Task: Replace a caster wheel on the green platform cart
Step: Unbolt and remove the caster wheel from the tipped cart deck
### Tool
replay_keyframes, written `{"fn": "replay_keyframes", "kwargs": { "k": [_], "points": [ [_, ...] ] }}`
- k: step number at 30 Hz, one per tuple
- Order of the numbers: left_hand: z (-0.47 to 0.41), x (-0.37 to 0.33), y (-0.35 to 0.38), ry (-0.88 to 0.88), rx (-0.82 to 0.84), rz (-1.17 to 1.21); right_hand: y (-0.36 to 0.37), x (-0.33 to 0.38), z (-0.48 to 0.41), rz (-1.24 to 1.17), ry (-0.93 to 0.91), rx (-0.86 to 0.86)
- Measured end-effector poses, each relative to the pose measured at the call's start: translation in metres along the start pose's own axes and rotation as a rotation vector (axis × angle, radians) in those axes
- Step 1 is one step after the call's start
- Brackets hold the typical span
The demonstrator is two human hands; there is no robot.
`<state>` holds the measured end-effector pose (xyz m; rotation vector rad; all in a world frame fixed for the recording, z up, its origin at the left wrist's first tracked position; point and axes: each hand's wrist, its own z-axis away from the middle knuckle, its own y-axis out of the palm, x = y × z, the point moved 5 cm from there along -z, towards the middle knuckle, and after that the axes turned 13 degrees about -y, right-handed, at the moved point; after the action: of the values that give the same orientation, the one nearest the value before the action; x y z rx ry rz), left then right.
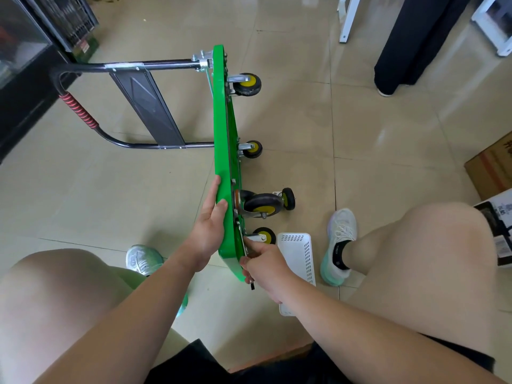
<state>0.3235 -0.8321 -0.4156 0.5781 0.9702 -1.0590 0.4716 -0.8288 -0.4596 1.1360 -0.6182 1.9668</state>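
On the tiled floor (pixel 360 134), the green cart (pixel 223 151) is stood on its long edge, wheels turned to the right and black handle (pixel 124 65) reaching left. The left hand (pixel 210 231) is laid flat against the deck's top face, fingers straight. The right hand (pixel 266 268) is curled round a dark tool (pixel 252 286) at the base plate of the nearest caster (pixel 264 236). Only the tool's end is seen, so its kind cannot be told. A smaller wheel (pixel 288 198) is partly covered by a larger caster (pixel 261 203); whether it is attached cannot be told. A white basket (pixel 300 245) lies just right of the right hand. Print on the box (pixel 501 209) at the right edge is cut off and unreadable.
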Motion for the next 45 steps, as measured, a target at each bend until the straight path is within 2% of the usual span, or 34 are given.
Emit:
{"fn": "replay_keyframes", "kwargs": {
  "k": [6, 12, 16, 26, 45],
  "points": [
    [-0.003, 0.001, -0.004, -0.016, 0.019, 0.011, -0.008, 0.018, 0.003, -0.119, 0.049, 0.045],
    [-0.004, 0.002, -0.006, -0.017, 0.02, -0.001, -0.006, 0.017, -0.002, -0.055, 0.058, 0.067],
    [-0.003, 0.002, -0.004, -0.015, 0.03, 0.01, -0.004, 0.002, -0.003, -0.028, 0.048, 0.019],
    [-0.003, 0.003, -0.002, -0.008, 0.053, 0.018, 0.007, -0.02, -0.003, -0.31, 0.117, -0.001],
    [0.001, -0.001, -0.002, -0.011, 0.062, 0.037, 0.005, -0.022, -0.006, -0.195, 0.052, 0.015]
  ]
}}
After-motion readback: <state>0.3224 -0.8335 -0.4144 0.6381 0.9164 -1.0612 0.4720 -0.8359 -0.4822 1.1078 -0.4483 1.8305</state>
